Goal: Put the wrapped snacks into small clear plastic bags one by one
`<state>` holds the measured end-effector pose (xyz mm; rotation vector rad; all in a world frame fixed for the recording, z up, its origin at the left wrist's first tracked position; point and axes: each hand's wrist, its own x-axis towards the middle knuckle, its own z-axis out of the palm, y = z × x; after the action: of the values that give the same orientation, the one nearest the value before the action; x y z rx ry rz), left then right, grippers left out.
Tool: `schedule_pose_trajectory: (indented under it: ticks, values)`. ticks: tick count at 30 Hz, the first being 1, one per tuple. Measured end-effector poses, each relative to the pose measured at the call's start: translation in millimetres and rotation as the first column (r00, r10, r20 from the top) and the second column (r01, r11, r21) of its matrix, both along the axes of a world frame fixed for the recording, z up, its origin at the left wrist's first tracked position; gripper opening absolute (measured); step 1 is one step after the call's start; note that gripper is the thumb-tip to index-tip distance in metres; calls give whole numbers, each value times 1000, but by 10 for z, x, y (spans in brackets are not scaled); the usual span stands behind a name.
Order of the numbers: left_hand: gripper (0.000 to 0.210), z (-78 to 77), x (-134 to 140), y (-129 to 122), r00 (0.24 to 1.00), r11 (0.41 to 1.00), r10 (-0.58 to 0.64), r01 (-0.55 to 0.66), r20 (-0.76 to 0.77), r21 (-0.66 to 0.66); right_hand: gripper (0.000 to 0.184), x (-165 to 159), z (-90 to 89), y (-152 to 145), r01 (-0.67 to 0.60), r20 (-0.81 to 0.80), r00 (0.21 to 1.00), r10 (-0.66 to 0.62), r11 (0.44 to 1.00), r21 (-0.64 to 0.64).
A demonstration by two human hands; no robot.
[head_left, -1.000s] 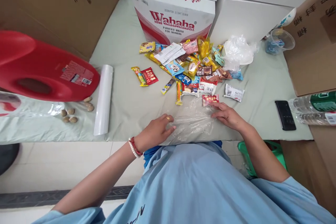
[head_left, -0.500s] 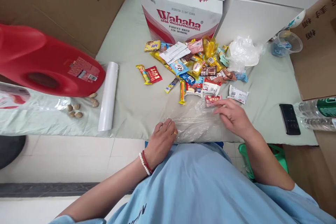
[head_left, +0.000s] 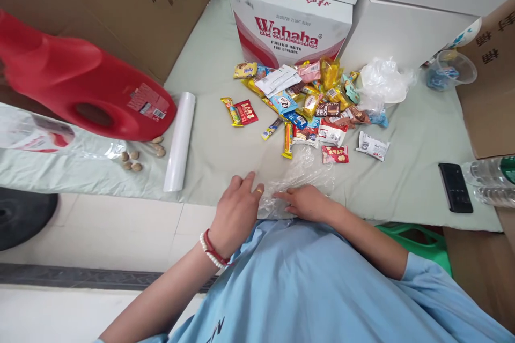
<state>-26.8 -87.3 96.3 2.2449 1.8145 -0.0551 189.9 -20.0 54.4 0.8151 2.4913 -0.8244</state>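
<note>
A crinkled clear plastic bag (head_left: 308, 174) lies flat at the table's front edge, between my hands. My left hand (head_left: 238, 213) is at the bag's left edge, palm down, its fingers apart and a ring on one of them. My right hand (head_left: 306, 202) lies over the front part of the bag, index finger stretched toward the left hand and touching the film; its other fingers are partly hidden. Just behind the bag is a small red snack packet (head_left: 335, 154), with a white packet (head_left: 373, 146) to its right. Behind these spreads a heap of wrapped snacks (head_left: 309, 104).
A white roll (head_left: 179, 142), several brown nuts (head_left: 131, 161) and a red jug (head_left: 92, 86) are on the left. A Wahaba-style printed carton (head_left: 293, 27) stands behind the snacks. At right are a phone (head_left: 455, 187), bottles (head_left: 488, 171) and a plastic cup (head_left: 450, 69).
My right hand has moved left across the bag, away from the red packet and close to my left hand. My left hand has shifted slightly, fingers more spread. The view has turned a little.
</note>
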Motion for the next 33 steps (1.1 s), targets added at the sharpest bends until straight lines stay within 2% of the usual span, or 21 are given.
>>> schedule_pose_trajectory:
  ticks: [2, 4, 5, 6, 7, 8, 10, 11, 13, 17, 19, 21, 27, 30, 33]
  values:
    - [24, 44, 71, 105, 978, 978, -204, 201, 49, 63, 54, -3, -9, -3, 5, 2, 1000, -5, 1000, 8]
    - [22, 22, 167, 174, 884, 899, -436, 435, 172, 44, 40, -11, -36, -4, 37, 8, 999, -37, 999, 8]
    - [22, -19, 210, 197, 832, 860, -499, 510, 242, 22, 34, -15, -50, -3, 61, 10, 998, -61, 998, 5]
    - [23, -79, 243, 217, 803, 843, -511, 538, 306, -5, 31, -18, -61, -2, 81, 12, 997, -81, 997, -1]
    - [23, -153, 261, 239, 807, 858, -468, 512, 361, -32, 30, -19, -66, 0, 92, 13, 996, -92, 996, -5]
    - [24, -237, 263, 265, 834, 899, -376, 435, 404, -60, 33, -18, -64, 2, 92, 10, 996, -92, 996, -7]
    - [29, -405, 220, 330, 884, 972, -132, 204, 449, -115, 47, -9, -44, 2, 64, 3, 998, -64, 998, -4]
    - [32, -475, 180, 367, 891, 985, -28, 101, 453, -137, 55, -1, -30, 0, 52, -3, 999, -52, 999, 0]
    - [39, -568, 83, 431, 899, 985, 101, -31, 426, -169, 67, 21, -6, -12, 56, -13, 998, -56, 998, 2]
    - [52, -598, -119, 471, 945, 968, 203, -154, 255, -200, 76, 109, -4, -56, 124, -32, 992, -125, 992, -26]
    - [68, -586, -210, 457, 959, 962, 214, -173, 187, -211, 75, 184, -25, -77, 168, -35, 985, -170, 985, -36]
    - [84, -578, -284, 437, 970, 965, 171, -129, 172, -228, 69, 284, -58, -94, 222, -30, 974, -223, 974, -39]
    - [103, -526, -323, 423, 995, 963, 26, 3, 101, -271, 61, 641, -130, -121, 379, -116, 914, -388, 921, -88]
    - [110, -503, -308, 487, 996, 956, 6, 22, 95, -292, 53, 752, -18, -121, 402, -148, 896, -418, 907, -125]
    - [111, -495, -336, 606, 995, 946, 15, 20, 103, -323, 45, 744, 214, -99, 334, -196, 907, -372, 921, -202]
